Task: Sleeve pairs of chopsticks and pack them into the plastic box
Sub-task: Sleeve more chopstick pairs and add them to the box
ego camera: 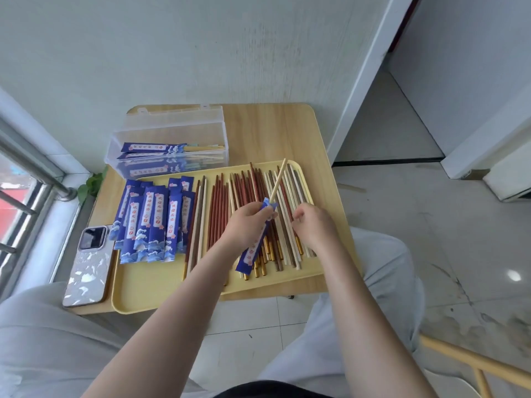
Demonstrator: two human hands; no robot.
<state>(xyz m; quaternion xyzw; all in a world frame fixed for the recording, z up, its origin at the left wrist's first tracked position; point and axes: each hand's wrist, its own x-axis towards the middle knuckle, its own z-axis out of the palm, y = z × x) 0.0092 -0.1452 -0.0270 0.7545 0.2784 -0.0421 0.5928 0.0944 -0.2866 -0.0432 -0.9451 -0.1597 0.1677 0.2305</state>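
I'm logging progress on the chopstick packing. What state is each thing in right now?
Plastic box: lid open, a few sleeved pairs inside.
Held sleeve: gripped by the left hand, pale chopsticks sticking out of its top.
Right hand: loosely curled over the loose chopsticks, whether it holds one is unclear.
Empty sleeves: stacked flat on the tray.
Phone: face down on the table.
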